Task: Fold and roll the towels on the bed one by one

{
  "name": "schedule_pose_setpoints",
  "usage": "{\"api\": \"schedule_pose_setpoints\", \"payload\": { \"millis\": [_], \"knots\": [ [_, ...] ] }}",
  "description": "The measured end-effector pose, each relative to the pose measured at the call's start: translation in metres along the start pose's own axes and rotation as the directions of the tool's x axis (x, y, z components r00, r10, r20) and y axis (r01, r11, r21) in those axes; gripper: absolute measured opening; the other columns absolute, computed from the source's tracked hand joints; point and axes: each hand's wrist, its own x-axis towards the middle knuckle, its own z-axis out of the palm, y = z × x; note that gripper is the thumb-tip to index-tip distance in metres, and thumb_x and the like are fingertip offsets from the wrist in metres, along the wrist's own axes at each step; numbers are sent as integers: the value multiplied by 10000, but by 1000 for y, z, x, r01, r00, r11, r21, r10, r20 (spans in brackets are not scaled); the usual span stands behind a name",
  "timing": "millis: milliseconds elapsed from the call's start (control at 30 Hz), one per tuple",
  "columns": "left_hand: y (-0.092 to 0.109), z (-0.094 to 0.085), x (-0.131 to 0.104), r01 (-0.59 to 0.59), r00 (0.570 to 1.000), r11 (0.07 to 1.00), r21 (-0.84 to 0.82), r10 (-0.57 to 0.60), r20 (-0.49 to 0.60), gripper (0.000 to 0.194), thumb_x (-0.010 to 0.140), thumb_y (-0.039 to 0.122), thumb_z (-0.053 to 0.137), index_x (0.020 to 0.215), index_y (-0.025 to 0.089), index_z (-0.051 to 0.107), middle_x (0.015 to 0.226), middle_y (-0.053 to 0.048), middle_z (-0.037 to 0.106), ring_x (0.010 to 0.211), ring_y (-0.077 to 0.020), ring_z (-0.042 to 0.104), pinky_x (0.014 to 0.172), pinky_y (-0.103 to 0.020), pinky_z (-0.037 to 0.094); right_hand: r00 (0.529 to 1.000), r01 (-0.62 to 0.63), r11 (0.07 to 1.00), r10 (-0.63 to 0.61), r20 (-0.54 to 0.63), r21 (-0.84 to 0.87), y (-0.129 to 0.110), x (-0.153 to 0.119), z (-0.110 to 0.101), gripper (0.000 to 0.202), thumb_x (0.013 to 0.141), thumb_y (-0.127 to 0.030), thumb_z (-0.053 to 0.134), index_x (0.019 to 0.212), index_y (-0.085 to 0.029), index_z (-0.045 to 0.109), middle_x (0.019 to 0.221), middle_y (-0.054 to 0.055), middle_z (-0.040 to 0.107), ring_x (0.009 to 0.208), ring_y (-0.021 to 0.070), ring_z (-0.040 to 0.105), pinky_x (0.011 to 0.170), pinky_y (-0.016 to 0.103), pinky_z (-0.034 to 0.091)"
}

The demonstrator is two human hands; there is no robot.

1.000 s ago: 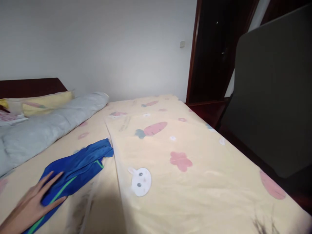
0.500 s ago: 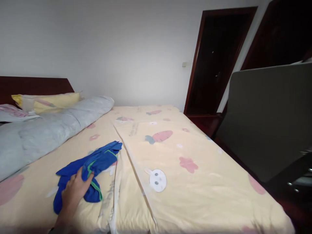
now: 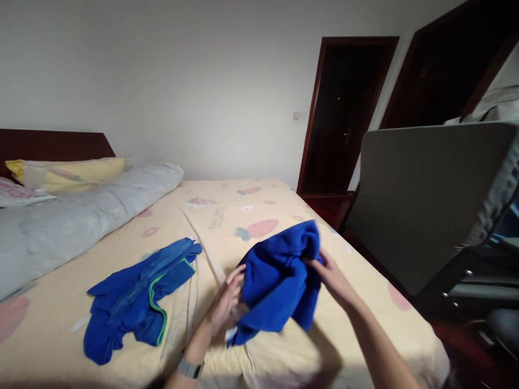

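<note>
I hold a bright blue fleece garment (image 3: 278, 281) up over the bed with both hands. My right hand (image 3: 330, 275) pinches its right edge near the top. On its lower left side my left hand (image 3: 227, 297) grips the fabric, fingers partly behind it. A second blue garment with green trim (image 3: 138, 294) lies crumpled on the yellow patterned bed sheet (image 3: 357, 254), to the left of my hands and untouched.
A rolled grey quilt (image 3: 81, 216) and yellow pillows (image 3: 68, 173) lie along the bed's left side by the dark headboard. To the right, a grey panel (image 3: 421, 200) stands close to the bed edge. A dark doorway (image 3: 344, 113) is behind.
My left hand has let go of the green-trimmed garment, which now lies on the sheet. Both hands have come together holding a blue fleece garment that was not in view before.
</note>
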Motion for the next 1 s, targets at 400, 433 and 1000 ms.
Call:
{"api": "schedule_pose_setpoints", "payload": {
  "millis": [400,433,1000],
  "knots": [
    [-24,-9,15,-96,938,959,-268,-3,-347,488,665,333,843,1118,196,726,1218,-92,721,1191,-284,634,948,-322,515,693,449,802,-35,721,-393,16,-68,60,731,647,-577,843,1261,-276,586,1216,84,577,1084,292,564,944,411,475],
    [-20,-13,15,-134,920,951,-279,15,-391,487,662,311,842,1121,195,728,1259,-90,707,1241,-285,606,983,-320,500,666,511,751,-39,745,-418,15,-73,66,760,616,-555,874,1266,-286,587,1247,89,568,1104,311,552,953,435,461],
    [14,25,-52,-516,854,822,242,517,67,194,876,224,677,1040,254,777,1245,-115,712,1061,-242,720,825,-308,621,926,350,870,-267,265,-346,15,-135,131,382,868,-354,609,1232,-251,555,1093,110,683,1016,309,687,849,434,604]
  ]
}}
